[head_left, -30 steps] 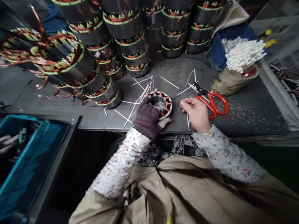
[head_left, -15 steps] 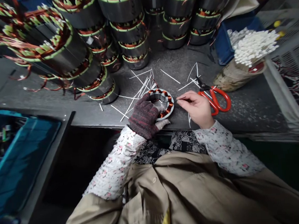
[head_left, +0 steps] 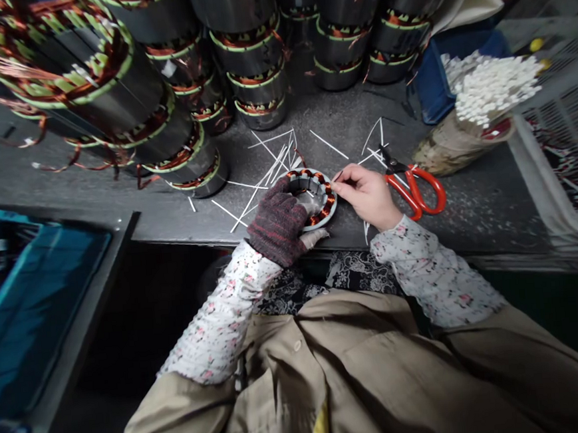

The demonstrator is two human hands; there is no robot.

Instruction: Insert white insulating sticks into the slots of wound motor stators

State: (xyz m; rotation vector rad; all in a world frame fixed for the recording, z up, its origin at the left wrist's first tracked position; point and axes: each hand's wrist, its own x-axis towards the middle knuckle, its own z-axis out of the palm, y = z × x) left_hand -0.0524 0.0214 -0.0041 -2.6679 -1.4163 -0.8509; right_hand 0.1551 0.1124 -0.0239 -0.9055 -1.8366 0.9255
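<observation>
A small motor stator (head_left: 329, 203), a pale ring with copper coils around its inside, rests on the dark bench near its front edge. My left hand (head_left: 282, 224), in a dark knit glove, grips the stator's left side, with wrapped fingertips at its opening and front rim. At the right rim, my bare right hand (head_left: 367, 193) is closed in a pinch against the coils. Whatever lies between its thumb and forefinger is too small to make out. Red-handled scissors (head_left: 429, 189) lie just right of that hand. White thin strips (head_left: 270, 171) are scattered behind the stator.
Stacked larger stators (head_left: 256, 52) line the back, and a taller pile (head_left: 110, 110) stands at left with loose wires. A bundle of white sticks (head_left: 492, 90) is at right beside a blue bin (head_left: 433, 82). A teal crate (head_left: 29, 290) sits lower left; a white basket (head_left: 558, 202) stands far right.
My right hand has moved left and slightly up, from just beside the stator to its right rim. My left hand keeps its hold on the stator.
</observation>
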